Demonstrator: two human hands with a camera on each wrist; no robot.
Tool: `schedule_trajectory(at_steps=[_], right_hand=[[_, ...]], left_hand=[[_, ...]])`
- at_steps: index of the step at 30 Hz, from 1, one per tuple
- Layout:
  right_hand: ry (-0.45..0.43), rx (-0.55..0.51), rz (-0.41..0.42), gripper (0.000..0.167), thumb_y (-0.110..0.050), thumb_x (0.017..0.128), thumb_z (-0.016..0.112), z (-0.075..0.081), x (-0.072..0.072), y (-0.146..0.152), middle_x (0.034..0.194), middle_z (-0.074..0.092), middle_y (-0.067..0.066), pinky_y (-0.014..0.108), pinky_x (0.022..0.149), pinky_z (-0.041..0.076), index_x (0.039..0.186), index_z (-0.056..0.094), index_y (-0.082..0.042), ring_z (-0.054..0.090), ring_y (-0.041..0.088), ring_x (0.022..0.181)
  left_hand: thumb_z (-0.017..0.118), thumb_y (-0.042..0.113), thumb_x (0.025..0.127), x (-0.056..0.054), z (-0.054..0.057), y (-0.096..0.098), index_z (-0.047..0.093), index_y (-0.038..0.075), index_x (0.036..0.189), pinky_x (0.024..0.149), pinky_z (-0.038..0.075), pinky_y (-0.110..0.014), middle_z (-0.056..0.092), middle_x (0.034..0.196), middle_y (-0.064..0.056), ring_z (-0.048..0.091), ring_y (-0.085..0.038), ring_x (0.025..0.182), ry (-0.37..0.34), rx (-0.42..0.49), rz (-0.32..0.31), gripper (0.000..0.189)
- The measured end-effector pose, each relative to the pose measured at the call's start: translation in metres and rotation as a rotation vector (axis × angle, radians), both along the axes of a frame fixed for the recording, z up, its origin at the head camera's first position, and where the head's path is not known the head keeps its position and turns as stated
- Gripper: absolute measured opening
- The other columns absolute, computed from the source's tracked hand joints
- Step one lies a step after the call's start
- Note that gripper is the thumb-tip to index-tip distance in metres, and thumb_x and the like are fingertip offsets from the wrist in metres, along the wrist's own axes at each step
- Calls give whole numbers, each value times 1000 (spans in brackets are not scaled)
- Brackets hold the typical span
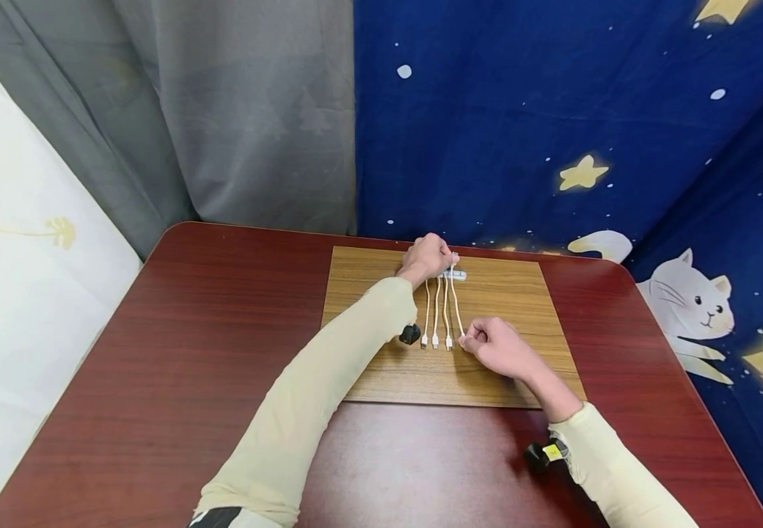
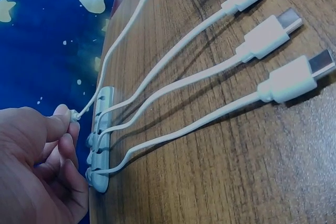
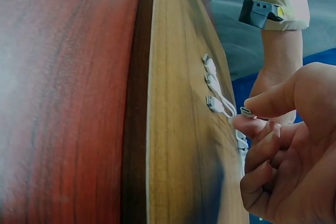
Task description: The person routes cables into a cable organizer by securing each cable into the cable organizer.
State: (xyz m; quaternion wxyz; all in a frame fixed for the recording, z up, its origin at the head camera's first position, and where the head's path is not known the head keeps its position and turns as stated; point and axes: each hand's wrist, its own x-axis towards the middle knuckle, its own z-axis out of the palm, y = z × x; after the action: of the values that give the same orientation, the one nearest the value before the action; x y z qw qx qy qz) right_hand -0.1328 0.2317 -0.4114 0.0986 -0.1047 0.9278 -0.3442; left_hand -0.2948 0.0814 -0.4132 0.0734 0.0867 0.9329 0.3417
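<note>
A white charging cable [image 1: 457, 301] stretches between my two hands. My left hand [image 2: 31, 156] pinches its far end between thumb and forefinger, right beside the upper end of a pale slotted cable holder [image 2: 102, 140]. Near its other end, my right hand [image 3: 299, 140] pinches the cable's small metal-tipped plug [image 3: 247, 112] between thumb and forefinger. Three more white cables [image 2: 184, 129] sit in slots of the holder, side by side. Their plugs [image 1: 436, 342] point toward me on the board. In the head view, my left hand [image 1: 426, 258] partly hides the holder.
Under the cables lies a wood-grain board [image 1: 500, 381], on a dark red table [image 1: 223, 308]. A grey curtain [image 1: 263, 110] and a blue star-patterned curtain [image 1: 487, 132] hang behind the table's far edge. Black wrist cameras [image 1: 537, 457] are worn at both sleeves.
</note>
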Motion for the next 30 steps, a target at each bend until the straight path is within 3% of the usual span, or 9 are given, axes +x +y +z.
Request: schedule_trajectory(at_steps=[6,19,30], right_hand=[[3,19,10,23,-13,94,67,0,-3,5,60,46,-4,33,56,35,72,59,-12,43,14,56],[-5,31,22,25,-12,93,66,4,-5,12,58,44,-5,33,55,35,70,58,-12,41,13,54],[-12,55,18,27,-12,94,66,3,-5,12,61,47,-4,34,57,35,69,57,-12,43,14,56]], left_hand=[[72,38,96,1,-2,1,75,21,80,75,47,-32,68,90,9,59,-12,80,22,-26,8,24],[72,40,96,-2,-5,9,72,23,81,73,47,-33,66,88,9,59,-12,80,-7,-53,19,23],[71,39,97,-3,-8,13,72,20,73,68,45,-32,67,83,8,57,-12,73,-2,-80,10,31]])
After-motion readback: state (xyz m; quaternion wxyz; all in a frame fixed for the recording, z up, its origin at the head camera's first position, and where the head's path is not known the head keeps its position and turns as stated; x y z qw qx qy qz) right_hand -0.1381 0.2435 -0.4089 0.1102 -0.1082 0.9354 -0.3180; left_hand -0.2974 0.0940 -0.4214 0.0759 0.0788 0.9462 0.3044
